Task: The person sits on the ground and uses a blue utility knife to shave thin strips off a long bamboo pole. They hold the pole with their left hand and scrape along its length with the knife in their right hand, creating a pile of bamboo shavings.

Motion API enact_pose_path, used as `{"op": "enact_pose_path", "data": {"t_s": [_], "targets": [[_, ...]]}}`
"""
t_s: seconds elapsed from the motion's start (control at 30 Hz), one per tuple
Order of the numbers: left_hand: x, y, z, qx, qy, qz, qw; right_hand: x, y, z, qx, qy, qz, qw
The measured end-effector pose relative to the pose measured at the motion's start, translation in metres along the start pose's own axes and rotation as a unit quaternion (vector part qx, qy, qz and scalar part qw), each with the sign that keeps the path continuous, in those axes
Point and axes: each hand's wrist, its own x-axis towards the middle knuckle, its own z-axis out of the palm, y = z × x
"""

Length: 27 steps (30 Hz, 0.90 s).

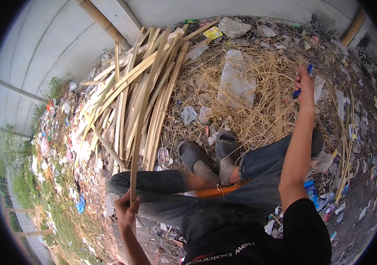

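Note:
My left hand [126, 211] is closed around the lower end of a long split bamboo strip [140, 121], beside my left knee. From there the strip slants away over a pile of similar pale bamboo strips [118, 102]. Out to the far right, my right hand [303, 83] is wrapped around a blue-handled tool [296, 94]. Only the blue ends stick out of the fist, and no blade can be made out. That hand is raised above the shaving-covered ground, well apart from the strip.
Dry bamboo shavings [263, 104] cover the ground ahead, around a pale flat slab [236, 77]. My grey shoes [227, 148] are close in front of me. Scattered litter lies all round. A grey wall [241, 13] with bamboo posts [104, 22] stands behind, and a stone [233, 28] lies near it.

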Motion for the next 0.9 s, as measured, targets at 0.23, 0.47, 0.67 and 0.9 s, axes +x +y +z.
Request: {"op": "enact_pose_path", "data": {"t_s": [0.23,0.47,0.67,0.9], "targets": [[0.054,0.046,0.12,-0.156,-0.087,0.078,0.981,-0.2,0.062,0.167,-0.188,-0.435,-0.08,0.877],[0.066,0.079,0.173,-0.144,-0.148,0.121,0.971,-0.255,0.107,0.183,-0.071,-0.434,-0.066,0.896],[0.04,0.067,0.164,-0.125,-0.325,0.032,0.937,-0.207,0.09,0.17,-0.066,-0.357,-0.025,0.931],[0.034,0.068,0.17,-0.197,-0.236,0.033,0.951,-0.198,0.074,0.162,-0.123,-0.404,-0.049,0.905]]}}
